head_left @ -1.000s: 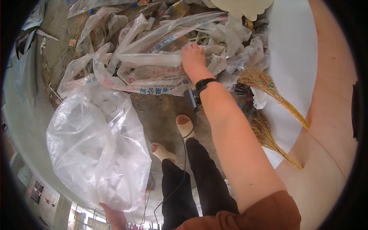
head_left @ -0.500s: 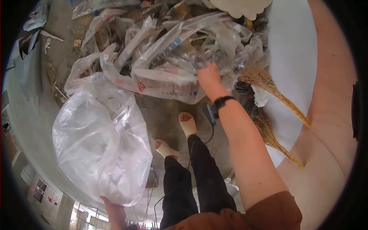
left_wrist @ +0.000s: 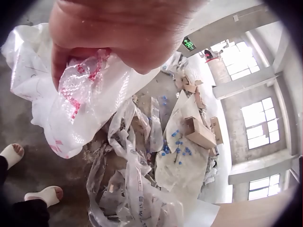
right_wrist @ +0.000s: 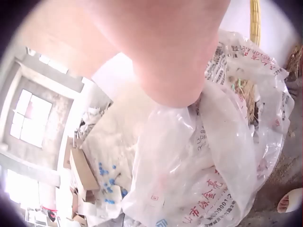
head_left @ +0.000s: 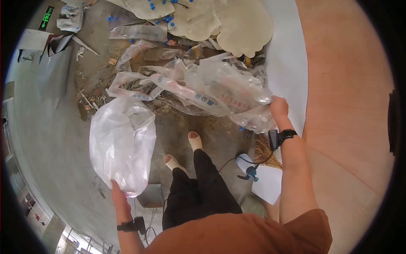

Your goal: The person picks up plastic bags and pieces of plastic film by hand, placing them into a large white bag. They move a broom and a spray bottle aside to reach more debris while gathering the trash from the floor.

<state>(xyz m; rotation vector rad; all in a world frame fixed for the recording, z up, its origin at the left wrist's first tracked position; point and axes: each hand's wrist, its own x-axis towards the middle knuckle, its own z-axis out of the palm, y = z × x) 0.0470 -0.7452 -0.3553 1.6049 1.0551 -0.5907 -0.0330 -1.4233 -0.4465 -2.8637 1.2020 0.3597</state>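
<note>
A whitish translucent plastic bag (head_left: 122,146) hangs at the left, and my left hand (head_left: 120,201) grips its near edge. Close up in the left wrist view, the fingers curl over bunched bag plastic (left_wrist: 90,106) with red marks on it. Off to the right, my right hand (head_left: 279,108) pinches the end of a large clear plastic bag (head_left: 224,91) printed with blue and red characters. That printed plastic stretches leftward from the hand across the pile. In the right wrist view it drapes below the hand (right_wrist: 170,66), whose fingertips are mostly hidden.
More crumpled plastic (head_left: 137,33) and straw litter lie on the concrete floor. Cream scalloped boards (head_left: 243,27) with blue caps lie behind. At the right are a white panel (head_left: 292,51), a straw broom (head_left: 264,150) and a spray bottle (head_left: 247,167). A metal box (head_left: 150,194) stands near my legs.
My right hand has moved right, pulling the printed plastic out over the pile and across the brooms. My left hand still holds the whitish bag. The head view now takes in more of the floor.
</note>
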